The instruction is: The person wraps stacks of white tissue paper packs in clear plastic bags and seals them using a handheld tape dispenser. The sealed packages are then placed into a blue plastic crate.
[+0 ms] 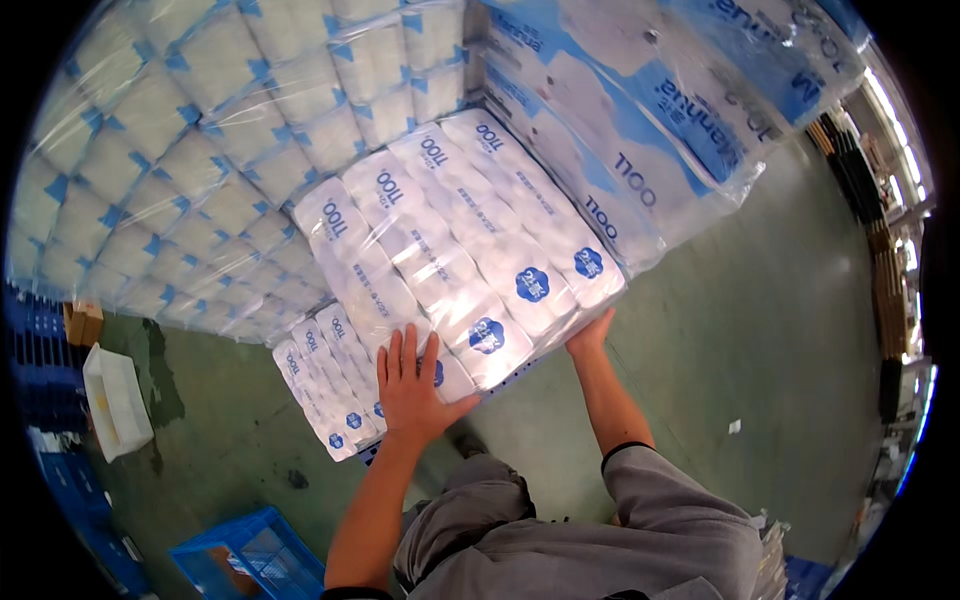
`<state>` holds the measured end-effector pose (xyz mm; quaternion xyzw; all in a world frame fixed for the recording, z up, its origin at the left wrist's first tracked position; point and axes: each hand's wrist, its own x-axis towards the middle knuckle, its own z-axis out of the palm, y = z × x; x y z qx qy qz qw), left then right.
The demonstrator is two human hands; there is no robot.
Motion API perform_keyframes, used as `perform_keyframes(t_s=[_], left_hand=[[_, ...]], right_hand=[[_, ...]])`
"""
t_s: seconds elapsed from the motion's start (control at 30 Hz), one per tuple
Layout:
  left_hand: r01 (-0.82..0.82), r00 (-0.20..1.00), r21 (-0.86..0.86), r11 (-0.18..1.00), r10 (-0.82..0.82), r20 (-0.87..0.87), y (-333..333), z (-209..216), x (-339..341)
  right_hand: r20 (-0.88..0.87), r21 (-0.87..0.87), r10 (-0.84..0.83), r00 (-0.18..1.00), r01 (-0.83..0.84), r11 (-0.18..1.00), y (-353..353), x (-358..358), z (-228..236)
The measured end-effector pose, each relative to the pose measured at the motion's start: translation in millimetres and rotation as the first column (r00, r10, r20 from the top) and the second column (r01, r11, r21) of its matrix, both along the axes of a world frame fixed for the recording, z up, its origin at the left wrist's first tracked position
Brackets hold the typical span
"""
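A large plastic-wrapped pack of toilet paper [450,225], white with blue print and blue flower-shaped badges, lies tilted in front of me on the stack. My left hand [415,385] rests flat on its near left part with the fingers spread. At the near right corner, my right hand [592,332] holds the edge from below; most of its fingers are hidden by the pack. A lower pack of the same kind [325,390] shows at the left, beneath the upper one. Part of a dark blue pallet edge [515,378] peeks out under the near side.
Tall stacks of wrapped white rolls [180,150] rise at the left, and blue-and-white printed packs [640,110] at the far right. A white tub [115,400] and blue crate [250,555] stand on the green floor [740,340]. Shelving [890,270] lines the right edge.
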<state>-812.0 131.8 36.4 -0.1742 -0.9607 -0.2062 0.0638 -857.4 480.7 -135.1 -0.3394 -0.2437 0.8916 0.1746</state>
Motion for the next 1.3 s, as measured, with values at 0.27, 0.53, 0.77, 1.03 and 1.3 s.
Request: perform_keyframes(t_s=[0.27, 0.53, 0.77, 1.03, 1.3], left_hand=[[0.028, 0.998, -0.039, 0.999, -0.030, -0.062, -1.5, 5.7, -7.5], [0.019, 1.000, -0.071, 0.997, -0.019, -0.004, -2.9, 4.0, -4.3], [0.056, 0.997, -0.019, 0.998, -0.057, -0.059, 5.9, 2.7, -4.1], [0.052, 0.979, -0.185, 0.981, -0.087, -0.182, -25.2, -20.2, -1.8], [0.096, 0.961, -0.225, 0.970, -0.149, -0.232, -22.4, -24.1, 0.7]], right_hand=[[0.457, -0.147, -0.128, 0.880, 0.217, 0.965, -42.0, 135.2, -131.0], [0.567, 0.007, -0.007, 0.823, 0.004, 1.000, -86.1, 56.1, -118.9], [0.176, -0.173, 0.035, 0.984, -0.004, 0.985, -112.9, 58.7, -109.9], [0.713, 0.232, -0.145, 0.686, -0.036, 0.972, -192.4, 30.8, -133.8], [0.709, -0.140, 0.414, 0.570, -0.462, 0.876, -240.5, 242.9, -102.0]])
